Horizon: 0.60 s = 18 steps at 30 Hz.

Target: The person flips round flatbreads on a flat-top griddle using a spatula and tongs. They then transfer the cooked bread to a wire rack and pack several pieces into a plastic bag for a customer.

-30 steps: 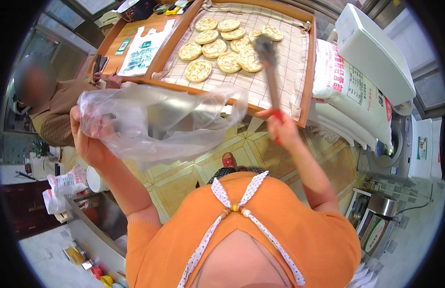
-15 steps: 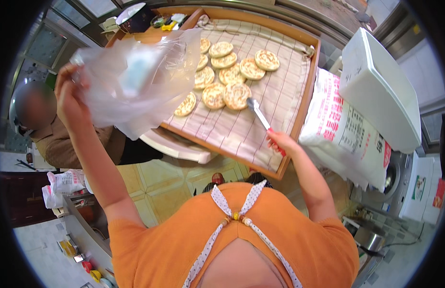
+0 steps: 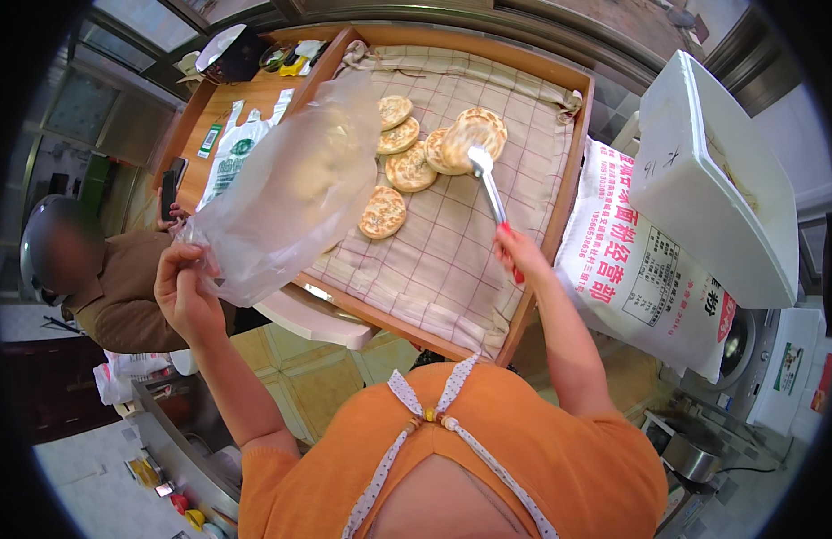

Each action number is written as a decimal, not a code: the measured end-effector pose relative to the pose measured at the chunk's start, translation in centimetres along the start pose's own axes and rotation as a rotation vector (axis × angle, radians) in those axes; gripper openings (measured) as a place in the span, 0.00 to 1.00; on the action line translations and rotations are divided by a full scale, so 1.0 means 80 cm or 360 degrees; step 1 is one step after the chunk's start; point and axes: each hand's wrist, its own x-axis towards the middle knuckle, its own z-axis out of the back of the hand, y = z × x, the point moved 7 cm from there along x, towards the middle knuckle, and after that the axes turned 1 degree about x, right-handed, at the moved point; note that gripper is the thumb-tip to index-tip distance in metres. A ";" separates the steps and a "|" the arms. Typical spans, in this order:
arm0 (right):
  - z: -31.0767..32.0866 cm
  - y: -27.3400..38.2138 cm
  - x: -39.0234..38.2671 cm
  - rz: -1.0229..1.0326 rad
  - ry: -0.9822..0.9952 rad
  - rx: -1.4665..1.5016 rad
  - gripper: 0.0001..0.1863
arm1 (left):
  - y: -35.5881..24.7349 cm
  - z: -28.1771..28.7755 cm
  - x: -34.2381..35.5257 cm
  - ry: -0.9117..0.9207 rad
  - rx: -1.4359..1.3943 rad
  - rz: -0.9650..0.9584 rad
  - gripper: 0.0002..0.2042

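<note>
My left hand point(image 3: 187, 286) grips the edge of a translucent plastic bag point(image 3: 312, 171), which spreads over the tray's left side. Pale round shapes show dimly through the film; I cannot tell whether they lie inside it or under it. In my right hand point(image 3: 522, 253) is a pair of metal tongs point(image 3: 493, 193) with red handles. The tongs' tip meets a browned round flatbread point(image 3: 477, 133), slightly blurred, overlapping another one. Several more flatbreads point(image 3: 411, 169) lie on the checked cloth point(image 3: 497, 260) lining a wooden tray point(image 3: 585, 180).
Left of the tray, a wooden surface point(image 3: 189, 180) bears a white-green plastic bag point(image 3: 236, 144) and a dark container point(image 3: 232, 56). A person point(image 3: 119, 269) holding a phone point(image 3: 170, 190) is at the left. At right stand a printed flour sack point(image 3: 636, 260) and a white foam box point(image 3: 703, 189).
The bag has come down and turned over the tray's left side. The tongs have moved to a flatbread farther back. Fewer flatbreads show on the cloth, and the view has shifted slightly.
</note>
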 end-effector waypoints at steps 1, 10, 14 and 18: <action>0.014 0.010 0.021 -0.0021 -0.0019 0.0064 0.19 | 0.004 -0.006 -0.002 0.0038 -0.0008 0.0019 0.10; 0.038 0.005 0.021 -0.0322 -0.0131 0.0153 0.23 | 0.022 -0.018 -0.036 0.0097 0.0199 0.0086 0.08; 0.042 -0.004 0.033 -0.0318 -0.0118 0.0320 0.24 | 0.023 -0.034 -0.031 0.0148 0.0183 0.0094 0.09; 0.035 -0.001 0.054 -0.0341 -0.0008 0.0447 0.24 | 0.014 -0.042 -0.030 0.0236 0.0321 0.0025 0.09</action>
